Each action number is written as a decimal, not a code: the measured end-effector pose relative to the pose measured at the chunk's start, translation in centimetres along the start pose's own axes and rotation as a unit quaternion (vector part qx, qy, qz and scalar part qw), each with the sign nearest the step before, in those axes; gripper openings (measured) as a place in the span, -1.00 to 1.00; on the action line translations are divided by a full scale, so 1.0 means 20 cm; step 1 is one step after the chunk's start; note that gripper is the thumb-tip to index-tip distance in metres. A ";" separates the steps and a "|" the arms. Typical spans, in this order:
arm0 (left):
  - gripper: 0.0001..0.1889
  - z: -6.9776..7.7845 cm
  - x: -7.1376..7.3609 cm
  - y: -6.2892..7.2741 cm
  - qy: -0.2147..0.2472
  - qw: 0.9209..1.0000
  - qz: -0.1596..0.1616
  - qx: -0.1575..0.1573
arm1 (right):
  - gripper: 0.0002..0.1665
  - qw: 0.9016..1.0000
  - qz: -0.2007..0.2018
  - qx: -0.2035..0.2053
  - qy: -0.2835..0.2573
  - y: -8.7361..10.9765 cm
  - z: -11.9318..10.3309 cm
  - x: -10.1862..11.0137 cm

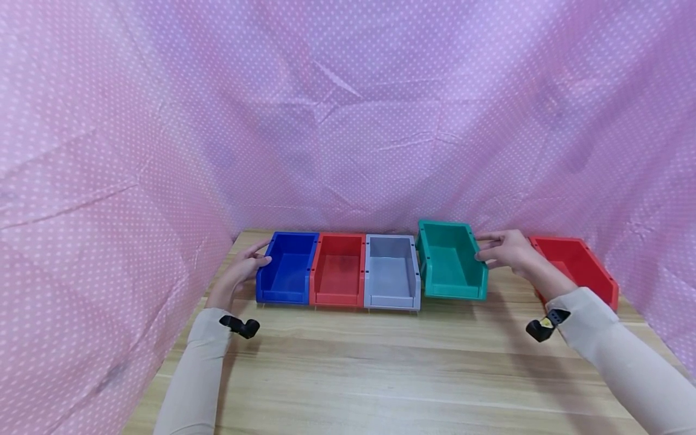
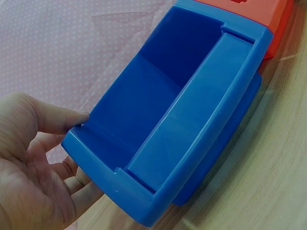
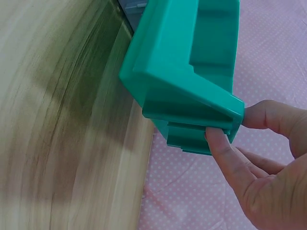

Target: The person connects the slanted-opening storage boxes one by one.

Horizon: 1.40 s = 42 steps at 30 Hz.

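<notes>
In the head view, a blue bin (image 1: 288,266), a red bin (image 1: 338,272) and a grey bin (image 1: 391,272) stand side by side in a row. My left hand (image 1: 246,270) pinches the outer side of the blue bin, the thumb over its rim (image 2: 79,143) and the fingers along the outside. A green bin (image 1: 448,260) is raised and slightly tilted at the grey bin's right. My right hand (image 1: 508,252) holds it by its right side wall, with the thumb at the rim and a fingertip (image 3: 218,136) against the outer ledge.
Another red bin (image 1: 571,266) stands apart at the far right, partly behind my right wrist. Pink dotted cloth (image 1: 348,151) hangs close behind and around the wooden table (image 1: 370,374). The bins stand near the table's back edge.
</notes>
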<state>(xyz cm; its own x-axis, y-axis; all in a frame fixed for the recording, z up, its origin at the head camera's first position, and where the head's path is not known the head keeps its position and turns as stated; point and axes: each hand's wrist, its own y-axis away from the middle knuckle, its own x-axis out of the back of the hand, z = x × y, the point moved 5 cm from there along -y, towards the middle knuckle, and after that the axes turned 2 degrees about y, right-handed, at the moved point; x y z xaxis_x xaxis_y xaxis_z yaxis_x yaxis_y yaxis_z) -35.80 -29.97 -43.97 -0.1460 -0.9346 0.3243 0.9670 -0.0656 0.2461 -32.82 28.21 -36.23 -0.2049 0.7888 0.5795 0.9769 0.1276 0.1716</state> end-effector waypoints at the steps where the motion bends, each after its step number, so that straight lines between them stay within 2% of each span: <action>1: -0.31 0.00 0.00 0.00 0.001 1.000 0.001 0.001 | -0.23 1.000 0.000 0.000 0.000 0.00 0.00 0.00; 16: -0.33 -0.01 0.00 -0.01 0.008 1.000 0.002 -0.011 | -0.24 1.000 -0.007 0.013 0.009 0.00 -0.02 -0.01; 26: -0.33 -0.01 -0.01 0.00 0.012 1.000 0.006 -0.006 | -0.26 0.999 -0.010 0.017 0.026 -0.01 -0.03 -0.01; 32: -0.30 -0.02 -0.02 0.00 0.005 1.000 -0.004 0.003 | -0.25 0.999 -0.015 0.015 0.033 -0.01 -0.02 -0.01; 42: -0.31 -0.02 -0.01 0.00 0.013 1.000 0.001 -0.003 | -0.29 0.999 -0.017 0.019 0.040 -0.02 -0.05 -0.01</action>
<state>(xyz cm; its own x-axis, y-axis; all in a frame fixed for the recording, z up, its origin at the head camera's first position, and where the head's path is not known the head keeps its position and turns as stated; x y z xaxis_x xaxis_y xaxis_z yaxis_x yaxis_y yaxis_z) -35.71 -29.81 -44.41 -0.1384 -0.9435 0.3011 0.9686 -0.0655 0.2398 -33.15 27.33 -35.61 -0.2399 0.7337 0.6357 0.9708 0.1770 0.1620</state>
